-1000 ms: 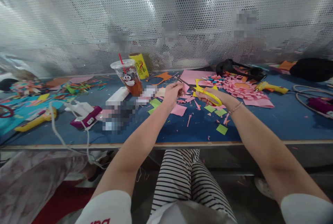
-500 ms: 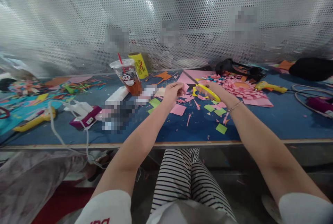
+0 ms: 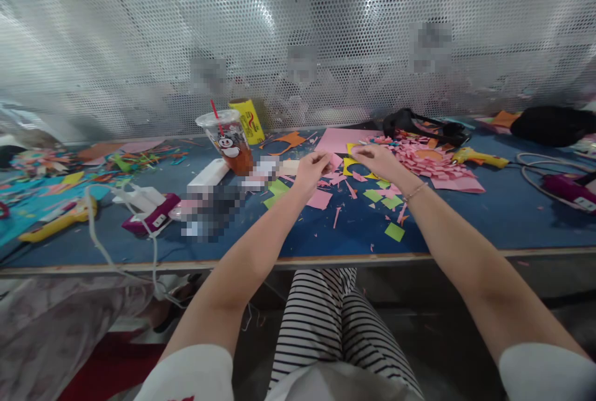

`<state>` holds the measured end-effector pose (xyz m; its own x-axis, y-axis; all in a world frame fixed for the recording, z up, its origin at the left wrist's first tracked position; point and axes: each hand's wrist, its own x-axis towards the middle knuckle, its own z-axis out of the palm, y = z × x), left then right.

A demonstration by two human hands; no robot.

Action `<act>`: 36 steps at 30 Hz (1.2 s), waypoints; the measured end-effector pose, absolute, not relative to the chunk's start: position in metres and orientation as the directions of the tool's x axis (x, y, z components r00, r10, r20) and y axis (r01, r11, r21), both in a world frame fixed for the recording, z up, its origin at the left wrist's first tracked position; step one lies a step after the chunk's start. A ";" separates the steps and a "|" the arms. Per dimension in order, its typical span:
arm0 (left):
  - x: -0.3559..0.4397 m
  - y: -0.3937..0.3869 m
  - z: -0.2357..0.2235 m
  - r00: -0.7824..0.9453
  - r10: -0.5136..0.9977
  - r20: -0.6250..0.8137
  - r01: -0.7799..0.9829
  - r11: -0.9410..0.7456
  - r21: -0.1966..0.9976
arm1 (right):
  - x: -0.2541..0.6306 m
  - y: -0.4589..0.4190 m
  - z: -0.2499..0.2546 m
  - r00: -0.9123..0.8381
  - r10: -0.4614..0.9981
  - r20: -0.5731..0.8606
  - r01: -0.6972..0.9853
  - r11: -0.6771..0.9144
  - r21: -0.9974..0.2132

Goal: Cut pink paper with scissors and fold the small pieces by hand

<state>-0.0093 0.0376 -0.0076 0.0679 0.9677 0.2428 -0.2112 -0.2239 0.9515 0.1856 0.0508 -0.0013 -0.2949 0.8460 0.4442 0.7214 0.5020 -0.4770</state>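
A small piece of pink paper (image 3: 334, 162) is pinched in my left hand (image 3: 313, 171), held just above the scraps. My right hand (image 3: 379, 162) reaches in from the right, fingers pointing left with a gap between them and the paper; no tool shows in it. Beneath and beside its fingers lies a yellow paper sheet (image 3: 347, 169) with a round hole cut out. A layered pink paper flower (image 3: 426, 156) rests right of my right hand. Between my forearms are a pink square (image 3: 320, 199) and several green squares (image 3: 394, 232). Yellow-handled scissors are out of sight.
Left of my hands stand a drink cup (image 3: 228, 143) with a red straw and a yellow container (image 3: 249, 121). A yellow glue gun (image 3: 479, 157) lies at right, another glue gun (image 3: 63, 220) at left. A white cable (image 3: 100, 243) hangs over the table edge (image 3: 354, 261).
The yellow-handled scissors have left my right hand and no longer show. My left hand keeps the pink paper. The view has shifted slightly.
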 end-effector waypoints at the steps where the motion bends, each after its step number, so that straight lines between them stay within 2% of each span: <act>1: -0.008 0.038 -0.009 0.074 0.966 0.248 -0.198 -0.230 0.953 | 0.176 0.048 -0.001 -0.327 0.842 0.429 0.633 0.532 -0.562; 3: -0.007 0.039 -0.011 0.093 0.962 0.256 -0.174 -0.237 0.956 | 0.162 0.043 -0.002 -0.301 0.849 0.434 0.520 0.527 -0.672; 5: -0.006 0.039 -0.012 0.098 0.963 0.252 -0.164 -0.234 0.958 | 0.153 0.040 -0.004 -0.299 0.850 0.434 0.483 0.527 -0.699; 9: -0.005 0.037 -0.012 0.086 0.967 0.238 -0.152 -0.224 0.963 | 0.152 0.037 -0.007 -0.265 0.850 0.455 0.461 0.526 -0.715; 14: -0.003 0.029 -0.007 0.137 0.975 0.176 -0.168 -0.153 0.974 | 0.153 0.035 -0.004 -0.193 0.839 0.509 0.518 0.528 -0.673; 19: -0.002 0.026 -0.003 0.200 0.964 0.173 -0.160 -0.142 0.977 | 0.152 0.037 -0.007 -0.164 0.865 0.473 0.506 0.486 -0.713; 26: -0.004 0.030 -0.004 0.163 0.979 0.118 -0.218 -0.081 0.973 | 0.154 0.050 -0.017 -0.183 0.939 0.290 0.154 0.318 -0.935; 30: -0.004 0.030 -0.003 0.130 0.985 0.110 -0.232 -0.078 0.970 | 0.154 0.051 -0.017 -0.173 0.956 0.237 0.035 0.247 -0.968; 36: -0.006 0.030 -0.003 0.243 0.965 0.097 -0.158 -0.059 0.986 | 0.151 0.047 -0.016 -0.183 0.947 0.263 -0.066 0.255 -0.965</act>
